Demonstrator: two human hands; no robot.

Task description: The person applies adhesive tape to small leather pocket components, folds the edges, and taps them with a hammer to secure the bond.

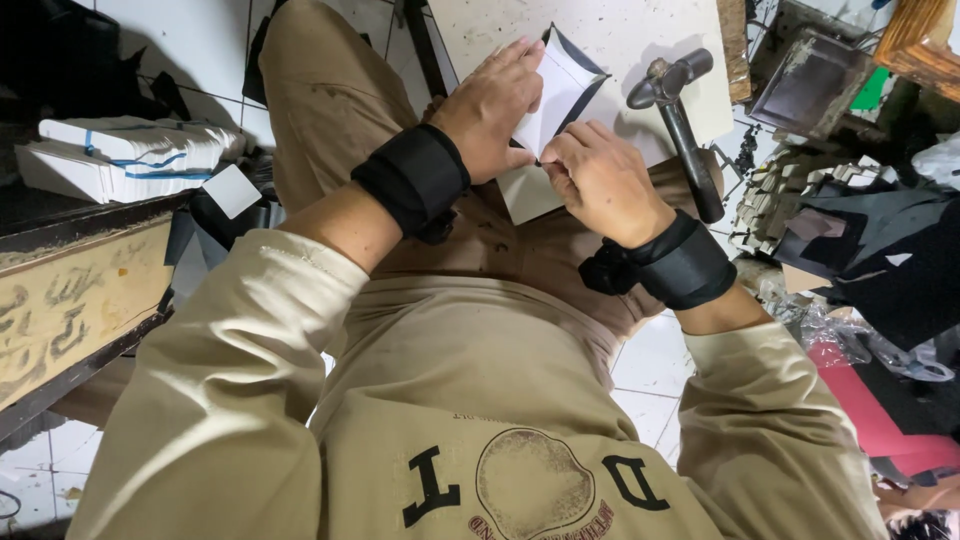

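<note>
Just above the middle of the frame both hands meet on a folded white paper piece (560, 90) with a dark lining edge. The left hand (492, 105) lies over its left side, fingers spread flat across the sheet with the thumb tucked under, so its grip is closed on the paper. The right hand (600, 180) pinches the lower corner between thumb and fingertips, its grip also closed on the paper. The piece rests half raised on a pale speckled board (620, 35) that serves as the desk across the person's lap. It looks light and thin, stiff enough to keep a crease yet easy to dent or tear, so the creased edges and corners seem the safest places to hold it. Each wrist carries a black wrist strap (415, 180). Just right of the hands a hammer (680, 110) lies on the board, its head toward the top of the frame. At upper left sits a stack of white sheets (130, 155) bound with blue bands. At right is a pile of small pale blocks (780, 190) beside dark sheet scraps (880, 250).
</note>
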